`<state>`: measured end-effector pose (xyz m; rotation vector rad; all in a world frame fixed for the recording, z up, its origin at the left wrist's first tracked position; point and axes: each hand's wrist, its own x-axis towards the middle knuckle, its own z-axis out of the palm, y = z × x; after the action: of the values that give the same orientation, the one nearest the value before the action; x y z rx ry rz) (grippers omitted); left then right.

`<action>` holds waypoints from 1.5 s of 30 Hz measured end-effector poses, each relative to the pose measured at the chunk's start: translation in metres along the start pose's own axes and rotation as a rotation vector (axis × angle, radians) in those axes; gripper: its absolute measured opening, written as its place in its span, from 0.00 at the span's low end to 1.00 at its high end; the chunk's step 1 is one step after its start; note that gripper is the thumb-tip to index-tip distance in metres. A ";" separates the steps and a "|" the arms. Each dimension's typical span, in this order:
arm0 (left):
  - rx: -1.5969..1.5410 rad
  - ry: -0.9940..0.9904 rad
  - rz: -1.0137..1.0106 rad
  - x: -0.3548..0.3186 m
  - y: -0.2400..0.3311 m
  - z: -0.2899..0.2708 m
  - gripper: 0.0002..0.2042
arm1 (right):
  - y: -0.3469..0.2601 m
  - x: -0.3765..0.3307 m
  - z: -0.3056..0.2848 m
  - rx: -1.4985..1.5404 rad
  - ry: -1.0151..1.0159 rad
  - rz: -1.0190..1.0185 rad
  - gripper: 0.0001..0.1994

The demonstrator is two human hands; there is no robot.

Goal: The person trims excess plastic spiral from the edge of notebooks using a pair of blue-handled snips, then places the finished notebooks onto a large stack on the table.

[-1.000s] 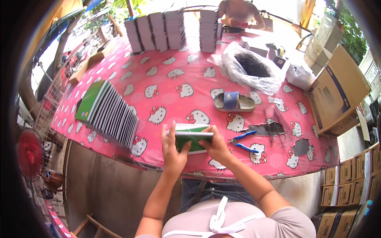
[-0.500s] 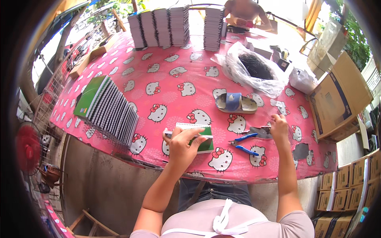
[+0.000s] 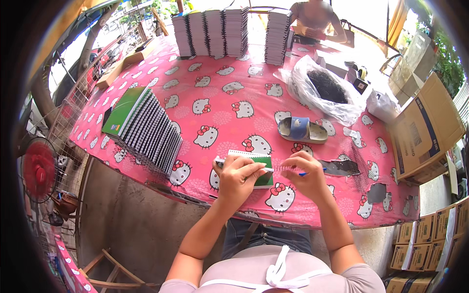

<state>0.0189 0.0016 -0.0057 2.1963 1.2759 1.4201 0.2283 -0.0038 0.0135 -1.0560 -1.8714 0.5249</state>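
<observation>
My left hand (image 3: pixel 238 178) is closed around a small notebook held edge-up, its white page edges (image 3: pixel 267 169) showing past the thumb. Beneath it a green-covered notebook (image 3: pixel 265 181) with a white punched edge lies on the table. My right hand (image 3: pixel 309 173) pinches a thin spiral coil (image 3: pixel 280 168), blurred, which reaches to the end of the held notebook. Blue-handled cutting pliers (image 3: pixel 316 172) lie mostly hidden behind the right hand. To the left stands a tall stack of spiral-bound notebooks (image 3: pixel 152 128) with a green cover on top.
A blue slide sandal (image 3: pixel 299 129) rests beyond my right hand. Past it are a plastic bag (image 3: pixel 295 90) of black coils and an open carton (image 3: pixel 424 129). Tall notebook stacks (image 3: pixel 210 34) line the far edge, where another person (image 3: pixel 315 22) sits. The pink tablecloth (image 3: pixel 220 115) is torn at right.
My right hand has come left from the torn patch to the end of the held notebook, with the coil now visible in its fingers. My left hand keeps its hold. The whole view has shifted slightly.
</observation>
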 end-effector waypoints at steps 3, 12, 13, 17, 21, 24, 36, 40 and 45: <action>0.000 0.012 -0.002 -0.001 -0.001 0.001 0.08 | 0.000 0.005 -0.007 0.107 -0.189 0.145 0.10; 0.104 0.010 -0.072 -0.003 0.002 -0.004 0.11 | -0.020 0.000 0.015 -0.296 -0.119 0.001 0.09; 0.121 -0.010 -0.065 -0.005 0.002 -0.006 0.12 | -0.023 0.002 0.014 -0.314 -0.128 -0.011 0.09; 0.106 -0.037 -0.092 -0.004 0.001 -0.006 0.12 | -0.021 0.003 0.025 -0.336 -0.080 -0.043 0.10; 0.095 -0.026 -0.096 -0.007 -0.001 -0.005 0.12 | -0.028 0.007 0.028 -0.302 -0.060 0.006 0.10; 0.082 -0.031 -0.094 -0.008 -0.001 -0.006 0.12 | -0.030 0.006 0.031 -0.332 -0.056 0.017 0.10; 0.062 -0.047 -0.046 -0.006 -0.005 -0.010 0.12 | 0.044 0.051 -0.023 -0.586 -0.252 0.322 0.16; 0.062 -0.052 -0.038 0.003 0.002 0.000 0.14 | 0.156 0.031 -0.064 -1.035 -0.198 0.105 0.35; 0.074 -0.040 -0.016 -0.002 -0.002 0.002 0.14 | 0.107 0.039 -0.047 -0.542 0.013 0.308 0.20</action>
<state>0.0195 0.0021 -0.0092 2.2447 1.3496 1.3370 0.3080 0.0839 -0.0189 -1.7156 -1.8947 0.1750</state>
